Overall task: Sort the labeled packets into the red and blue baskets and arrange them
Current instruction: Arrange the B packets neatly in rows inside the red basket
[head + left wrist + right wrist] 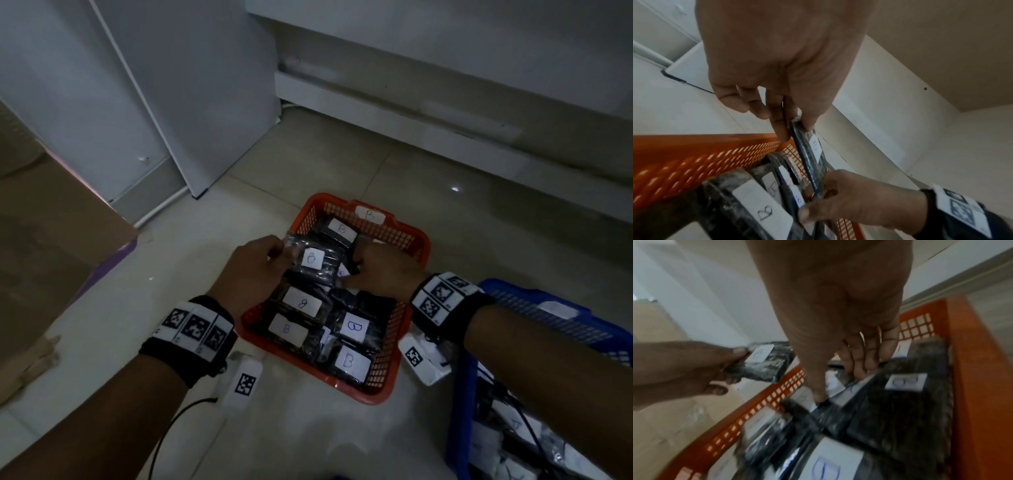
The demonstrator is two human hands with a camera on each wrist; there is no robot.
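Note:
The red basket [412,236] stands on the floor with a white "B" tag [370,215] on its far rim. Several black packets with white "B" labels [352,327] lie inside it. My left hand [275,251] pinches the left end of one such black packet [313,270] and holds it above the basket's left side; the left wrist view shows that packet [815,162] edge-on. My right hand [356,265] reaches down into the basket, and its thumb and curled fingers [858,368] close on a packet among the pile [900,402]. The blue basket [513,298] stands at the right.
A cardboard box [51,240] stands at the left and white cabinet doors [171,102] behind it. A low white plinth [411,113] runs along the back. The blue basket holds white-labelled packets and cables [503,442]. A black cable [171,421] trails from my left wrist.

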